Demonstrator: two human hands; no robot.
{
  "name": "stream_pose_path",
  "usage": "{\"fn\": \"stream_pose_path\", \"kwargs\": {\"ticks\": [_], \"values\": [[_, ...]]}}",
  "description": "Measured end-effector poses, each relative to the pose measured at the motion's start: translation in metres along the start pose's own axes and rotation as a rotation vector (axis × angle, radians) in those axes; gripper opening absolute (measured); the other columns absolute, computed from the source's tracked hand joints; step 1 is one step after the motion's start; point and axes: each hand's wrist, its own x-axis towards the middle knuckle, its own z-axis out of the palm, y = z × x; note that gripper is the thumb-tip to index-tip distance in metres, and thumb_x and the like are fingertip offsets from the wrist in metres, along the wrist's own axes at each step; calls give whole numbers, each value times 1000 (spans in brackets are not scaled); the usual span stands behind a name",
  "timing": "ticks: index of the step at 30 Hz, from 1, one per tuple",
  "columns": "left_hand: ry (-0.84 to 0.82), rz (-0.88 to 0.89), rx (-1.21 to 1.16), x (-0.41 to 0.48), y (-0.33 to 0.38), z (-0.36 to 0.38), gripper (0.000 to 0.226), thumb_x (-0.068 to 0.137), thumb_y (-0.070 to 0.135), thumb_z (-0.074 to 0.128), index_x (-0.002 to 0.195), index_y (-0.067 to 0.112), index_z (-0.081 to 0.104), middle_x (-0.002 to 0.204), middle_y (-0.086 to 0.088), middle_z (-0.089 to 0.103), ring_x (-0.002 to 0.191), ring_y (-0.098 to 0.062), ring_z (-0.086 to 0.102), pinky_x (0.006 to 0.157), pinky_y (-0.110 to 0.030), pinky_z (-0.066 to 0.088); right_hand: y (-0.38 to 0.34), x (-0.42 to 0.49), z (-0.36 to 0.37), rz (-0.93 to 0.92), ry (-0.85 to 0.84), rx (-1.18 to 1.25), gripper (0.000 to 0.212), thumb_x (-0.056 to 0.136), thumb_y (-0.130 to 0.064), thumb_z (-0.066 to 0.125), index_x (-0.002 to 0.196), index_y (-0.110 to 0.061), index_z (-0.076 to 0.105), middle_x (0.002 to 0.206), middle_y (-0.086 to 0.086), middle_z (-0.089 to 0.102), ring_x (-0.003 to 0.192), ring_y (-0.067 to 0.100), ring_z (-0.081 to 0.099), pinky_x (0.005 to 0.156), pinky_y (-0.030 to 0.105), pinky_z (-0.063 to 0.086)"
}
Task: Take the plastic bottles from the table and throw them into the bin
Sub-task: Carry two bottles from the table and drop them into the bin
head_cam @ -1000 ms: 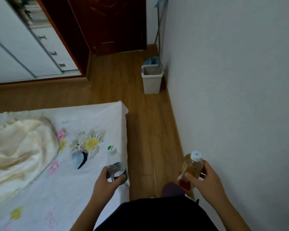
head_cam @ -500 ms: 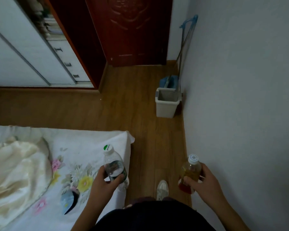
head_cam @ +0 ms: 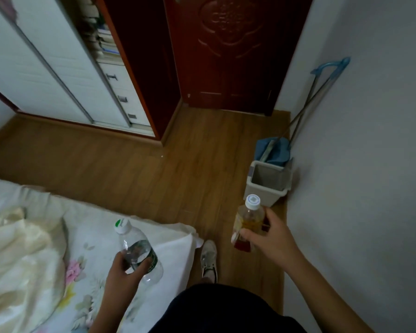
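We hold 2 bottles. Our left hand (head_cam: 124, 272) is wrapped around the clear bottle (head_cam: 137, 251) at 7 o'clock, over the bed (head_cam: 87, 236). Our right hand (head_cam: 270, 239) grips the yellow bottle (head_cam: 249, 219) at 5 o'clock. The bin (head_cam: 267, 188) sits just past it, by the wall.

Dim, soft indoor light; blurry, wide-angle bending at edges.

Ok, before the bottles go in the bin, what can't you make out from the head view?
- Bin: its floor lies in shadow, and the amber bottle in the right hand covers its near wall.
- Clear bottle: label print blurred, left hand covers the middle.
- Whether either bottle is fully empty: unclear.
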Motion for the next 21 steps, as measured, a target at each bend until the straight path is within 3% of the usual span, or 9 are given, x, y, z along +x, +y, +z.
{"fn": "stream_pose_path", "kwargs": {"ticks": [3, 6, 7, 9, 12, 15, 17, 20, 21], "values": [[-65, 16, 35, 56, 41, 18, 38, 78, 19, 82, 110, 22, 62, 104, 3, 70, 101, -19, 66, 81, -34, 47, -13, 41, -10, 39, 45, 11, 100, 47, -74, 76, 137, -39, 48, 132, -15, 59, 121, 13, 56, 103, 46, 49], [-156, 51, 87, 115, 87, 39, 52, 74, 36, 83, 119, 24, 61, 107, 5, 72, 101, -16, 67, 86, -38, 53, -20, 77, -28, 82, 107, 50, 74, 63, -49, 85, 128, -41, 52, 124, -14, 64, 117, 12, 60, 104, 43, 49], [-187, 64, 103, 126, 98, 43, 55, 70, 41, 83, 118, 25, 60, 106, 5, 72, 100, -15, 68, 87, -40, 54, -21, 82, -34, 80, 124, 47, 73, 61, -50, 86, 126, -41, 54, 120, -16, 65, 114, 11, 61, 103, 42, 50], [-255, 83, 101, 155, 129, 59, 54, 73, 34, 84, 120, 23, 60, 107, 5, 73, 99, -14, 69, 87, -40, 56, -24, 100, -49, 114, 177, 31, 84, 53, -62, 85, 128, -38, 56, 117, -16, 67, 110, 9, 63, 100, 40, 51], [-334, 111, 100, 195, 176, 93, 53, 77, 20, 82, 125, 19, 58, 110, 3, 73, 100, -12, 70, 82, -31, 55, -24, 130, -72, 150, 242, 14, 71, 67, -39, 87, 130, -30, 57, 117, -11, 69, 107, 11, 64, 98, 39, 52], [-386, 151, 117, 230, 216, 128, 51, 77, 22, 82, 122, 21, 58, 109, 6, 72, 99, -10, 69, 77, -23, 54, -23, 168, -95, 182, 280, 16, 68, 71, -29, 86, 131, -28, 56, 119, -8, 69, 108, 14, 65, 95, 36, 52], [-397, 158, 128, 254, 238, 150, 50, 77, 25, 82, 121, 21, 58, 109, 7, 71, 100, -9, 68, 75, -21, 54, -25, 198, -108, 194, 286, 23, 67, 70, -32, 87, 130, -27, 56, 117, -8, 68, 107, 15, 65, 96, 39, 53], [-398, 159, 140, 286, 270, 179, 49, 78, 26, 81, 121, 22, 59, 110, 6, 71, 103, -9, 68, 75, -21, 53, -36, 250, -129, 176, 286, 52, 80, 59, -55, 85, 128, -29, 54, 113, -12, 65, 103, 10, 62, 97, 41, 53], [-391, 168, 147, 298, 279, 187, 48, 78, 25, 81, 121, 22, 60, 110, 6, 72, 103, -9, 68, 75, -21, 53, -41, 269, -135, 164, 284, 61, 75, 61, -51, 86, 126, -32, 54, 110, -16, 65, 100, 5, 62, 97, 39, 52]]}}
